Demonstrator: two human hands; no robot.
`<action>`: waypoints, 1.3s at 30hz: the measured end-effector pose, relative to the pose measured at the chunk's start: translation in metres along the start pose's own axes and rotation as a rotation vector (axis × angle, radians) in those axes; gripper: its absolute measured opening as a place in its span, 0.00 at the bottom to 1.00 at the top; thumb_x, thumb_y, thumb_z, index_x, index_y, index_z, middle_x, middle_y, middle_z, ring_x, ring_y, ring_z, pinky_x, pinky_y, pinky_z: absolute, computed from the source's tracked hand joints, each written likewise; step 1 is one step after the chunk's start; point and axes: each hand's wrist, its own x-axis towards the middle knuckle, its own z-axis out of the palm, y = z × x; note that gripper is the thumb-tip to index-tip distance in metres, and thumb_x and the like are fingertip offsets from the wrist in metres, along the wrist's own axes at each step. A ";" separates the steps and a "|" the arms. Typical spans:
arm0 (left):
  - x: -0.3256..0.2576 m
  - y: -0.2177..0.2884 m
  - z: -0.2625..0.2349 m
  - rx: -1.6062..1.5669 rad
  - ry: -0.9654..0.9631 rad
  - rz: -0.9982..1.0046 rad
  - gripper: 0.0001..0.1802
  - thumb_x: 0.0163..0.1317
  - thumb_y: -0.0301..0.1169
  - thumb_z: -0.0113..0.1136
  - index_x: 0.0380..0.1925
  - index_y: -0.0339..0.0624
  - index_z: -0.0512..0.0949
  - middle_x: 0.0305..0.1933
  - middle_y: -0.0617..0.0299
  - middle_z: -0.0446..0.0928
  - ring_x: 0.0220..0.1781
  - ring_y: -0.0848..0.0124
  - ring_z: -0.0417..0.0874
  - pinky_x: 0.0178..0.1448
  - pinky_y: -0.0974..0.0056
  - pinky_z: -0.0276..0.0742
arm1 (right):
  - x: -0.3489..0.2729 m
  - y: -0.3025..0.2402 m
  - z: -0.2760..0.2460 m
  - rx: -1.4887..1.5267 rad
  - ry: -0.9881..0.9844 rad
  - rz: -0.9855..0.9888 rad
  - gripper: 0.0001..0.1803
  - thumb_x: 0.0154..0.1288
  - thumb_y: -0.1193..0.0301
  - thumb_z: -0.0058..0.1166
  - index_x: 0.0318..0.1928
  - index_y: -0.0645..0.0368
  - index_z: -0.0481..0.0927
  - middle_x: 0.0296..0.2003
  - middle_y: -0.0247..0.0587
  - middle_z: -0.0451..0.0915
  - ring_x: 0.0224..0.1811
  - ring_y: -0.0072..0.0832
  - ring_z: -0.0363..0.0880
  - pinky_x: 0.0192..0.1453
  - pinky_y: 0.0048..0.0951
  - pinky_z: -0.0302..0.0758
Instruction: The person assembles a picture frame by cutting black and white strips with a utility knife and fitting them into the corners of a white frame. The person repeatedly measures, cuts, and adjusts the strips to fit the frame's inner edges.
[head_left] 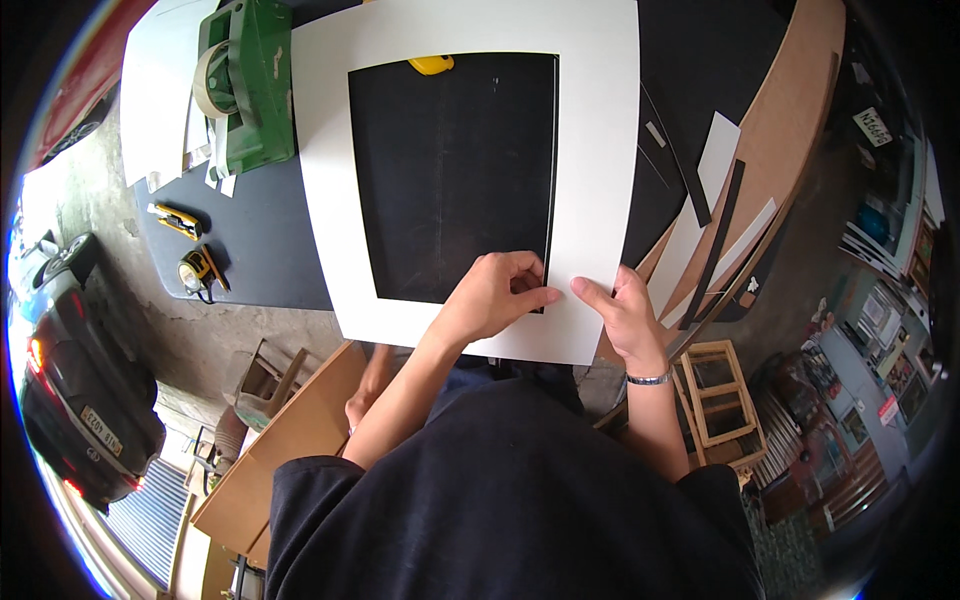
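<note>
A white mat board [600,150] with a large rectangular opening lies in front of me, its near edge close to my body. Along the opening's right inner edge runs a thin black strip [552,160]. My left hand [500,297] pinches the lower end of this strip near the corner; its fingertips are partly hidden. With the thumb on top and the fingers tucked under, my right hand [625,312] grips the board's lower right edge. Through the opening, the dark tabletop [450,180] and a yellow object [432,65] at the far edge are visible.
At left stand a green tape dispenser [265,100], a yellow utility knife [177,221] and a tape measure [198,270]. Black and white strips [715,240] lie right, beside a curved brown board [775,130]. Wooden frames [720,390] stand below. Another person's limb [370,385] shows near my left forearm.
</note>
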 end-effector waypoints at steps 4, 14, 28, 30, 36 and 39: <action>-0.027 0.009 -0.016 0.245 0.381 0.460 0.15 0.56 0.31 0.76 0.41 0.38 0.84 0.43 0.56 0.86 0.48 0.58 0.86 0.51 0.60 0.81 | -0.013 -0.008 -0.007 -0.243 0.117 -0.199 0.18 0.71 0.67 0.64 0.54 0.68 0.81 0.46 0.39 0.86 0.46 0.22 0.81 0.53 0.27 0.77; -0.086 -0.023 -0.115 -0.484 0.615 0.301 0.37 0.65 0.31 0.70 0.68 0.31 0.63 0.61 0.48 0.76 0.63 0.63 0.78 0.67 0.58 0.74 | -0.077 -0.038 -0.073 -0.324 0.091 -0.298 0.11 0.67 0.68 0.68 0.42 0.63 0.85 0.37 0.32 0.87 0.39 0.20 0.81 0.47 0.26 0.76; -0.159 -0.202 0.059 -0.877 0.471 0.189 0.07 0.69 0.25 0.64 0.43 0.34 0.85 0.44 0.53 0.86 0.48 0.61 0.87 0.58 0.54 0.83 | 0.065 -0.239 0.024 -1.227 -0.635 -0.487 0.16 0.53 0.65 0.71 0.34 0.64 0.82 0.28 0.38 0.81 0.33 0.29 0.79 0.41 0.32 0.73; -0.156 -0.220 0.067 -1.000 0.461 0.171 0.08 0.69 0.25 0.64 0.44 0.34 0.84 0.44 0.52 0.86 0.49 0.60 0.87 0.58 0.53 0.83 | 0.085 -0.218 0.046 -1.223 -0.600 -0.578 0.16 0.55 0.63 0.71 0.34 0.63 0.83 0.28 0.40 0.82 0.32 0.30 0.80 0.41 0.32 0.73; -0.156 -0.230 0.072 -1.084 0.429 0.158 0.07 0.71 0.28 0.62 0.44 0.37 0.84 0.48 0.52 0.85 0.51 0.58 0.87 0.59 0.52 0.83 | 0.115 -0.170 0.048 -0.947 -0.177 -0.846 0.13 0.65 0.65 0.66 0.44 0.61 0.86 0.35 0.42 0.87 0.38 0.29 0.85 0.47 0.27 0.79; -0.158 -0.251 0.083 -1.175 0.421 0.143 0.08 0.72 0.28 0.61 0.46 0.40 0.83 0.49 0.54 0.85 0.52 0.59 0.86 0.60 0.51 0.82 | 0.105 -0.169 0.010 -0.814 0.169 -0.868 0.12 0.75 0.67 0.57 0.50 0.62 0.84 0.42 0.40 0.87 0.43 0.24 0.87 0.49 0.26 0.81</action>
